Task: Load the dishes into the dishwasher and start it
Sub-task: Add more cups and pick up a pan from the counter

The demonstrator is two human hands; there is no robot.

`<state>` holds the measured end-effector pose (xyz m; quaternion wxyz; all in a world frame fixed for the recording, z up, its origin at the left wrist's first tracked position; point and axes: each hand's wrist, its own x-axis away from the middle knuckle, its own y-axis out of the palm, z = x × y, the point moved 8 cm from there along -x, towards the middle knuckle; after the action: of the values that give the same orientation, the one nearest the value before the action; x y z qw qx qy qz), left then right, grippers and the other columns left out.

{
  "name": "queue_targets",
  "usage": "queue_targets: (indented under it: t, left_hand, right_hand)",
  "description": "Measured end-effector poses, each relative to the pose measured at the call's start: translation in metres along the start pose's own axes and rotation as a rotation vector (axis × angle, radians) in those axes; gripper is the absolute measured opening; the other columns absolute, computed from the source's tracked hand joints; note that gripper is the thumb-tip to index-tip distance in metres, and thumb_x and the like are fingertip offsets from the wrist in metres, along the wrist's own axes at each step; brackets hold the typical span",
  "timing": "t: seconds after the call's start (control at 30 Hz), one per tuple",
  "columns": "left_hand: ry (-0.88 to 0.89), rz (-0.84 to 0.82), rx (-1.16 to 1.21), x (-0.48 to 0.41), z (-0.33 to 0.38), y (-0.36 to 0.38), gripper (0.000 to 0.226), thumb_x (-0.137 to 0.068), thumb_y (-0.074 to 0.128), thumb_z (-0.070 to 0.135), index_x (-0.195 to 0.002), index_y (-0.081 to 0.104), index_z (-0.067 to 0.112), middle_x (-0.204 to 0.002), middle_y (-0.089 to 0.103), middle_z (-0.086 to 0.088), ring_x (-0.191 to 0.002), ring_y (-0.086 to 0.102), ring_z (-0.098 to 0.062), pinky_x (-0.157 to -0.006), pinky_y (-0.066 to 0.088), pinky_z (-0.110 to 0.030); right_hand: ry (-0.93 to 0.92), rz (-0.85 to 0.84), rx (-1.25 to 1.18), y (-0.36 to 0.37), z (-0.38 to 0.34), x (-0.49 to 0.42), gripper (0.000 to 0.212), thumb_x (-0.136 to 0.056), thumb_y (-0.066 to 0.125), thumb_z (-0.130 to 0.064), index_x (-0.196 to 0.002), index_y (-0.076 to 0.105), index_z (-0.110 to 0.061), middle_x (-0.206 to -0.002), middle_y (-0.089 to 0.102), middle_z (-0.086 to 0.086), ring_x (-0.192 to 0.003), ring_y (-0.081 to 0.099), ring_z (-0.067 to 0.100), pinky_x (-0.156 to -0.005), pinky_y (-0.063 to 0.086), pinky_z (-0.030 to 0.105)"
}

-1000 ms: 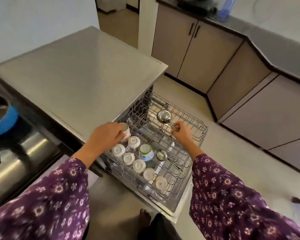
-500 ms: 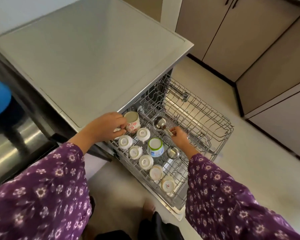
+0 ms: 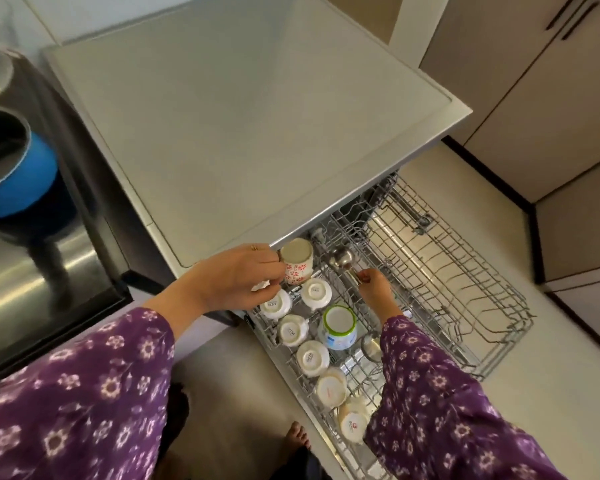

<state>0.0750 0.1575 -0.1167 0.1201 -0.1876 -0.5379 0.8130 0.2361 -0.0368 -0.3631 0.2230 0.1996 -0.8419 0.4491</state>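
Head view: left hand [image 3: 232, 278] curled round one red-flowered mug [image 3: 297, 268] at the pulled-out dishwasher rack's [image 3: 465, 289] back-left corner; right hand [image 3: 374, 285] pinching one ladle [image 3: 340, 256] by its handle just beside; six upturned white cups [image 3: 312, 358], one green-rimmed mug [image 3: 340, 327], a second ladle [image 3: 371, 348] racked.

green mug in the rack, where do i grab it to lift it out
I'd grip the green mug round its side wall, coming from above. It sits mouth down and tilted, base up, so the rim is buried in the rack and no handle shows. White cups stand close on its left.
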Motion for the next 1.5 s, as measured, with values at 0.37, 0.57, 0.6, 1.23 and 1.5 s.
queue_targets:
  t: [0.37,0.57,0.6,1.23,1.5]
  left_hand:
    - [0.018,0.02,-0.046,0.003,-0.005,0.005,0.012,-0.084,0.065,0.011,-0.076,0.057,0.014,-0.071,0.055,0.003,-0.066,0.04,-0.011,-0.064,0.044,-0.027]
    - [-0.05,-0.049,-0.059,0.003,-0.006,0.004,0.01,-0.089,0.056,0.015,-0.08,0.059,0.013,-0.077,0.059,0.004,-0.071,0.046,-0.012,-0.069,0.047,-0.029]
    - [-0.084,-0.072,-0.042,0.003,-0.007,0.004,0.012,-0.09,0.054,0.016,-0.08,0.058,0.013,-0.077,0.059,0.003,-0.073,0.046,-0.013,-0.071,0.046,-0.029]
    - [-0.849,0.354,0.04,0.316,0.009,-0.173,0.023,-0.092,0.048,0.045,-0.085,0.058,0.025,-0.071,0.047,0.013,-0.068,0.047,-0.003,-0.063,0.041,-0.025]
    - [-1.192,0.644,-0.044,0.544,0.0,-0.233,0.027,-0.09,0.051,0.046,-0.074,0.055,0.024,-0.068,0.053,0.012,-0.064,0.051,-0.007,-0.06,0.042,-0.029]
  right_hand:
    - [-0.057,-0.007,0.097,0.004,-0.022,-0.006,0.038,-0.09,0.045,0.006,-0.123,0.056,-0.007,-0.124,0.059,0.012,-0.108,0.057,0.024,-0.08,0.041,0.023]
    - [-0.098,0.064,-0.01,-0.012,-0.048,0.043,0.031,-0.091,0.05,-0.002,-0.12,0.057,-0.01,-0.108,0.065,0.008,-0.081,0.063,0.016,-0.071,0.053,0.024]
    - [-0.105,0.065,-0.028,-0.013,-0.054,0.054,0.026,-0.091,0.052,-0.005,-0.117,0.057,-0.009,-0.097,0.065,0.006,-0.073,0.062,0.014,-0.066,0.053,0.023]
    - [-0.917,-0.368,-0.168,0.045,-0.388,0.416,0.003,-0.086,0.067,-0.016,-0.085,0.069,-0.019,-0.07,0.072,0.003,-0.063,0.07,0.021,-0.065,0.059,0.034]
    - [-1.189,-0.456,-0.023,0.174,-0.56,0.531,0.002,-0.084,0.068,-0.019,-0.085,0.069,-0.017,-0.072,0.072,0.002,-0.066,0.07,0.011,-0.067,0.056,0.025]
